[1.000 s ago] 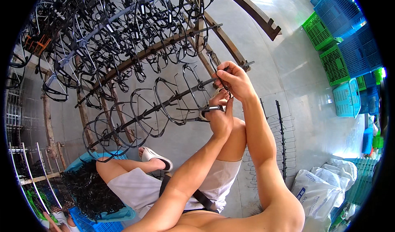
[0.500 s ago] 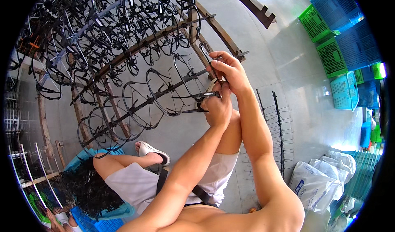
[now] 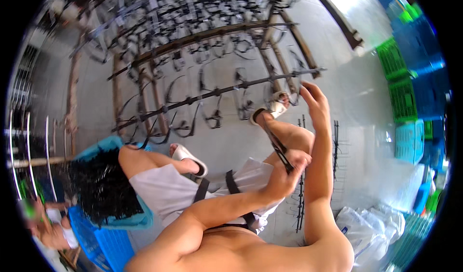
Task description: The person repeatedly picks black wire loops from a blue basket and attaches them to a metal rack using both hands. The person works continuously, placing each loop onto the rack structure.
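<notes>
Gripped in my closed left hand [image 3: 296, 162] is a dark, narrow looped piece [image 3: 279, 146], slanting up and left over my right knee. My right hand [image 3: 317, 103] is raised at the right end of a long dark bar [image 3: 217, 90]. Its fingers look stretched and slightly apart, with the tips beside a thin black looped piece [image 3: 295, 96] hanging there. Blur hides whether they touch it. More black looped pieces [image 3: 212, 120] hang in a row along the bar.
Behind the bar, a brown frame [image 3: 197, 35] carries dense rows of black pieces. A light-blue basket [image 3: 140, 220] of black strands stands at left. Green crates [image 3: 401, 98] and blue crates are stacked at right, with white bags [image 3: 371, 228] below. Another person [image 3: 55, 228] sits lower left.
My left hand has drawn down and right, away from the bar, with its dark piece. My right hand stays near the bar's end, its fingers looser. The whole view has shifted.
</notes>
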`<state>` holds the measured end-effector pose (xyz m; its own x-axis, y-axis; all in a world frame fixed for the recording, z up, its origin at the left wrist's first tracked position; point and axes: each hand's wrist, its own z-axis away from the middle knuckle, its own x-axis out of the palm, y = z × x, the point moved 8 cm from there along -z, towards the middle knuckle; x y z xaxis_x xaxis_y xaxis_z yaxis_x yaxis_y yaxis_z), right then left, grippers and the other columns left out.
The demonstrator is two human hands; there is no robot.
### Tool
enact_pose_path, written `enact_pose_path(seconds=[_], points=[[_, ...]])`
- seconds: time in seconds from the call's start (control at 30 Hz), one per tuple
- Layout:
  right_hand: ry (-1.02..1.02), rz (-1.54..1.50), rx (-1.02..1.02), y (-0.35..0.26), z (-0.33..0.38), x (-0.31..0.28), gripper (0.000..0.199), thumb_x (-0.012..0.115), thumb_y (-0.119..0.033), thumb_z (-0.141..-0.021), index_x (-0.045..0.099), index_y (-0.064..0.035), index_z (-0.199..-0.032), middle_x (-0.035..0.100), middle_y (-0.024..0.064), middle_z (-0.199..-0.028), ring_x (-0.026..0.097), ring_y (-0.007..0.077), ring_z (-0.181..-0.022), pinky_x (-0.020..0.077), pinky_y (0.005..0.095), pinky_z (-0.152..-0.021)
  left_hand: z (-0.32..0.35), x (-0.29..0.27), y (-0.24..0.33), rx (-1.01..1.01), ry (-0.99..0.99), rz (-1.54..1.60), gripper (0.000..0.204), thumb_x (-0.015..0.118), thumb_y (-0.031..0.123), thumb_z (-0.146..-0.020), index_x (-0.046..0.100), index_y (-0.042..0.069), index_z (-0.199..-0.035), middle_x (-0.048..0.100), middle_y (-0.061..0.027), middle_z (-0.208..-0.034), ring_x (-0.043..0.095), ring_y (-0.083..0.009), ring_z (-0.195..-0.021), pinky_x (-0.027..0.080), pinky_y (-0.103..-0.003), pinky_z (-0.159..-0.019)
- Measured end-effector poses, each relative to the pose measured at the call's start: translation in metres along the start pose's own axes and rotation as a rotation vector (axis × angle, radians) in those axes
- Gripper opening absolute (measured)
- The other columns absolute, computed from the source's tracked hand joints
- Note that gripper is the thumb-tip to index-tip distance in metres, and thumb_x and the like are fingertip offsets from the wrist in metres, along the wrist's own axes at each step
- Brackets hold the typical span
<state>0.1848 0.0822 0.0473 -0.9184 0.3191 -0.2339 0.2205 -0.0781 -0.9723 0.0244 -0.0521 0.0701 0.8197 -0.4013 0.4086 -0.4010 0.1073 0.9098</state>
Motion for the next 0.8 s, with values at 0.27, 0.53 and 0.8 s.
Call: enact_pose_path(seconds=[0.27, 0.53, 0.8], points=[[-0.079, -0.417, 0.534, 0.012, 0.171, 0.019, 0.047, 0.040, -0.044, -0.097, 0.050, -0.0072, -0.124, 0.056, 0.0093, -0.116, 0.057, 0.0214, -0.099, 0.0457, 0.0337, -0.086, 0.006, -0.035, 0.094, 0.434, 0.000, 0.128, 0.020, 0.043, 0.008, -0.096, 0.050, 0.001, -0.113, 0.047, -0.0177, -0.120, 0.057, -0.0286, -0.106, 0.048, -0.038, -0.091], [0.138, -1.041, -0.019, -0.061, 0.160, 0.027, 0.027, 0.040, -0.021, -0.098, 0.055, 0.0009, -0.104, 0.054, 0.0128, -0.108, 0.050, 0.0220, -0.105, 0.0397, 0.0347, -0.094, -0.030, -0.029, 0.036, 0.030, 0.101, 0.035, 0.020, 0.058, 0.000, -0.088, 0.050, 0.005, -0.106, 0.041, -0.0051, -0.117, 0.050, -0.0116, -0.100, 0.042, -0.027, -0.089], [0.480, -0.828, -0.201, -0.056, 0.067, -0.112, 0.025, 0.046, -0.029, -0.097, 0.052, -0.0077, -0.086, 0.057, 0.0064, -0.074, 0.041, 0.0099, -0.050, 0.0331, 0.0238, -0.044, -0.061, -0.009, 0.017, -0.272, -0.164, -0.072, 0.028, 0.066, 0.015, -0.086, 0.053, 0.004, -0.107, 0.055, -0.0015, -0.094, 0.054, -0.0101, -0.086, 0.043, -0.024, -0.079]])
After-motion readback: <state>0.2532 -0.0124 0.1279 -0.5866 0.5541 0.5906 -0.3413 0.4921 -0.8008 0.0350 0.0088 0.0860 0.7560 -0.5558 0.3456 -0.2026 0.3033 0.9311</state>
